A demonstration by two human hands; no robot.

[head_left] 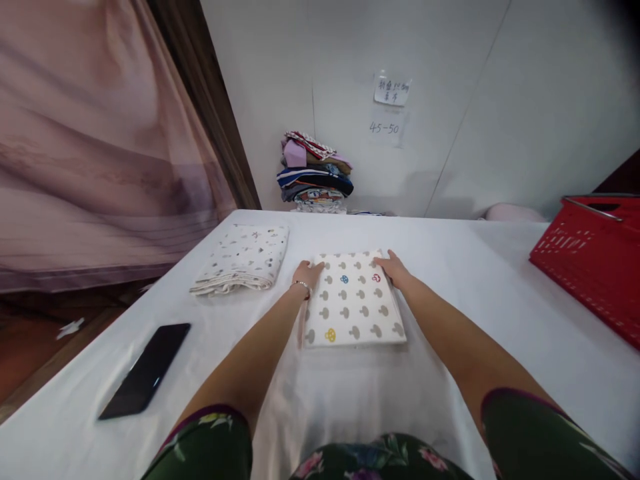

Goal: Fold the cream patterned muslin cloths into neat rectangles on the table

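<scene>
A folded white cloth [353, 303] printed with grey mushrooms, plus a blue, a red and a yellow one, lies flat before me. My left hand [306, 275], with a bracelet at the wrist, grips its far left side, thumb over the top. At the far right corner my right hand [395, 269] takes hold in the same way. Both hands' other fingers are partly hidden at the cloth's sides. To the left lies another folded white cloth [247, 257] with a small scattered print, apart from my hands.
A black phone [146, 370] rests on the white-covered table [480, 313] at near left. The red plastic basket [593, 257] stands at the right edge. Behind the table is a stack of folded fabrics [316, 175] against the wall. A pink curtain [100, 133] hangs at left.
</scene>
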